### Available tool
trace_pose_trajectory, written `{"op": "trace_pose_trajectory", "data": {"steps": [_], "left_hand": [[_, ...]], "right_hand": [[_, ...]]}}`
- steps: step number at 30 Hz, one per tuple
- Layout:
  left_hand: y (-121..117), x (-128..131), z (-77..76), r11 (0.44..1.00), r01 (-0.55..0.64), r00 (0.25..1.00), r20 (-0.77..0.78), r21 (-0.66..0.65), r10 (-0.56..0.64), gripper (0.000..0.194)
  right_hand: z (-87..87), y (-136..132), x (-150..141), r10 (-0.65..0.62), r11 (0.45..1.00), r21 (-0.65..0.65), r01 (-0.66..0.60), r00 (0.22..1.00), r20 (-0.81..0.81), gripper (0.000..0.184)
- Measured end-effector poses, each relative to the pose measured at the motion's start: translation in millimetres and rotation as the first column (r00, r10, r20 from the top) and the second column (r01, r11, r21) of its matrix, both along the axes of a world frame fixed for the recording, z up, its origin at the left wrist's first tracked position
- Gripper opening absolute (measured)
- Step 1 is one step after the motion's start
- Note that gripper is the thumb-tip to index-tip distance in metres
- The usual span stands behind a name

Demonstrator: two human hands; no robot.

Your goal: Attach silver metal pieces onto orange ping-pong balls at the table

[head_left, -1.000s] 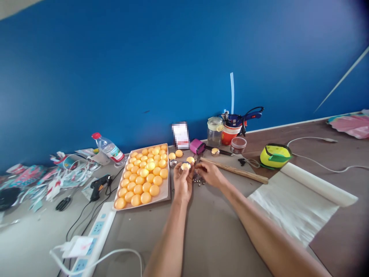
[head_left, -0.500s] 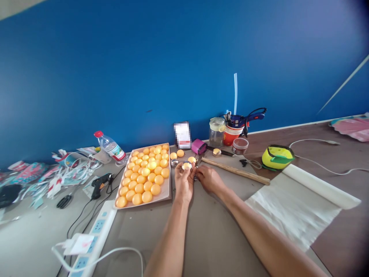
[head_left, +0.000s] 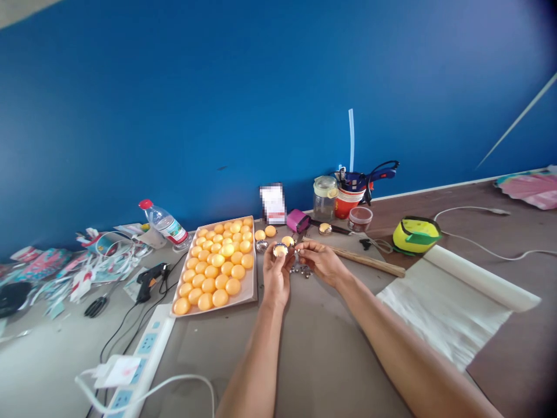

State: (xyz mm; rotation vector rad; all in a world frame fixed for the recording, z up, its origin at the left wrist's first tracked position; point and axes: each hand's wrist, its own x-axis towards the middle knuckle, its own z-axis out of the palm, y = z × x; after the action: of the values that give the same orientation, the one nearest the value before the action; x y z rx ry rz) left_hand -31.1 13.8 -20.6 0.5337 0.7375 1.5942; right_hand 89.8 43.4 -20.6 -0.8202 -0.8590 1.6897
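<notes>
My left hand (head_left: 277, 277) is closed around a ping-pong ball (head_left: 281, 249), orange with a shiny dark and silver band. Just to its right, my right hand (head_left: 321, 261) pinches something small and silvery at its fingertips; its kind is too small to make out. Below the right fingers lie several small shiny silver pieces (head_left: 306, 271). Behind the hands rests another orange ball (head_left: 288, 241), partly hidden. A silver-wrapped ball (head_left: 261, 245) sits to the left, near two plain orange balls (head_left: 270, 231).
At left stands a tray (head_left: 255, 284) of orange balls, with a bottle (head_left: 167, 223), glue gun (head_left: 150, 278) and power strip (head_left: 152, 331) beyond. A wooden stick (head_left: 369, 261), jar (head_left: 325, 200), red cup (head_left: 347, 203), yellow-green pouch (head_left: 416, 235) and white sheet roll (head_left: 483, 278) lie rightward.
My right hand has lifted from the silver pieces on the table, uncovering them, and now pinches something small beside the ball. My left hand keeps its hold. The view shifts slightly.
</notes>
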Motion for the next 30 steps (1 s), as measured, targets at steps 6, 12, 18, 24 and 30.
{"op": "trace_pose_trajectory", "data": {"steps": [6, 12, 18, 24, 30], "left_hand": [[-2.6, 2.0, 3.3, 0.999, 0.031, 0.998, -0.053, 0.026, -0.030, 0.040], [-5.1, 5.3, 2.9, 0.994, 0.081, 0.991, -0.108, 0.070, -0.073, 0.036], [-5.8, 6.5, 0.8, 0.992, 0.098, 0.983, -0.164, 0.079, -0.084, 0.038], [-4.4, 4.3, -5.2, 0.991, 0.097, 0.963, -0.258, 0.089, -0.071, 0.040], [-5.2, 1.3, -6.5, 0.992, 0.036, 0.856, -0.515, 0.119, 0.031, 0.039]], "right_hand": [[0.3, -0.5, 0.5, 0.015, 0.999, 0.029, -0.015, 1.000, 0.010, 0.024], [0.6, -0.4, 1.4, -0.007, 0.997, 0.080, 0.003, 0.999, 0.052, 0.023], [-2.7, 0.4, 0.7, 0.013, 0.998, 0.053, -0.014, 1.000, 0.021, 0.026], [3.7, -2.0, 0.5, 0.075, 0.997, 0.007, -0.075, 0.996, -0.055, 0.027], [8.7, -3.6, 1.8, 0.094, 0.994, -0.045, -0.099, 0.991, -0.099, 0.027]]}}
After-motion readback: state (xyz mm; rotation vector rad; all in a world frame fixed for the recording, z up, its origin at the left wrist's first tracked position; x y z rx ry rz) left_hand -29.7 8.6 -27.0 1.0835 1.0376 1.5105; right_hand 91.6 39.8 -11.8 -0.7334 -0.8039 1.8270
